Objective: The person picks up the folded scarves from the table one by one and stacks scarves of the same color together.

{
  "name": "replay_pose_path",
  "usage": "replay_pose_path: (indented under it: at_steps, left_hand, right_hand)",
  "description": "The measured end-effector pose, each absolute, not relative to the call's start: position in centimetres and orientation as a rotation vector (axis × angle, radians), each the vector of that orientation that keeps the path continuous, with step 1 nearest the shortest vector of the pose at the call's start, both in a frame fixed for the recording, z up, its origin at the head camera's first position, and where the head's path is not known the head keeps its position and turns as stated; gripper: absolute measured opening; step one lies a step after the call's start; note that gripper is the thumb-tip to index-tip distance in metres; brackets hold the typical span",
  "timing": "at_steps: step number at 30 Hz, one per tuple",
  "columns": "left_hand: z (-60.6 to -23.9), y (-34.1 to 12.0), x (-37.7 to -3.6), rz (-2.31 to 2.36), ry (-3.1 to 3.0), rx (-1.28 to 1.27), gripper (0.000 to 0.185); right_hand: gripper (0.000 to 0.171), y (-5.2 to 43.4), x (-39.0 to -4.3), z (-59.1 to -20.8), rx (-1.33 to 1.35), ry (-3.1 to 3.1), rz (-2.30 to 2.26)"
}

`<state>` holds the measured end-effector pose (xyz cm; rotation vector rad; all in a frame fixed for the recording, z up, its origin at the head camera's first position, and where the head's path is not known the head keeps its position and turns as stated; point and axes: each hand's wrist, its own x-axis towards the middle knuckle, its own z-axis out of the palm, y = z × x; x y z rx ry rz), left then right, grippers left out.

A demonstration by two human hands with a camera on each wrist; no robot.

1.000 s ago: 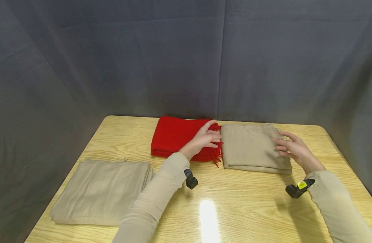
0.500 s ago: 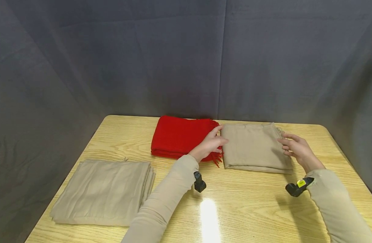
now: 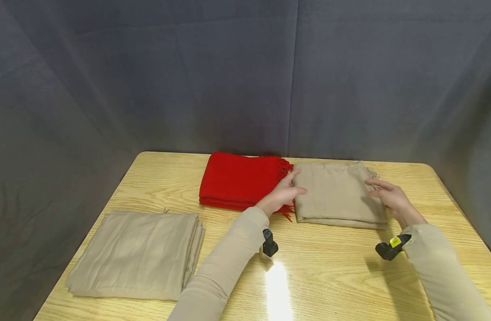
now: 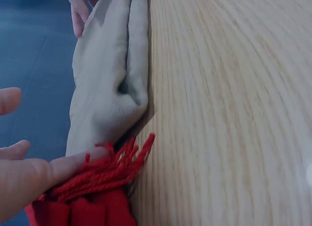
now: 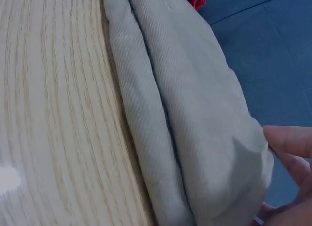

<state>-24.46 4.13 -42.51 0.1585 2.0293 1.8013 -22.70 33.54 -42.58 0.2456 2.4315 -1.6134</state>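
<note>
Wooden table (image 3: 333, 267): both hands, left hand (image 3: 283, 196) and right hand (image 3: 391, 200), fingers straight, apparently touch the folded beige cloth (image 3: 335, 194).

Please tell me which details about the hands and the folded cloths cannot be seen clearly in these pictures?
- Right hand: head view hides its fingertips behind the beige cloth; right wrist view cuts them off.
- Left hand: left wrist view shows only fingers, so its hold is unclear.
- Red scarf: its layers are too small to count.
- Second beige cloth: appears only in head view.

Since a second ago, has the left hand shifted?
Yes. The left hand slid right off the red scarf, onto the left edge of the beige cloth.
</note>
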Motion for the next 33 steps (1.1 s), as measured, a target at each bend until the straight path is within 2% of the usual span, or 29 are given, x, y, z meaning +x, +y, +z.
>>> replay_pose_path:
  at_steps: [21,33]
  left_hand:
    - [-43.2,4.9,-23.9,1.775,2.051,0.119,0.067]
    - [-43.2,5.0,-23.9,1.778,2.047,0.139,0.061]
  right_hand:
    - [0.067,33.6,-22.3,-43.4,0.298,2.324,-1.631]
    - [0.065,34.0,-22.2,-44.1,0.300,2.349,-1.611]
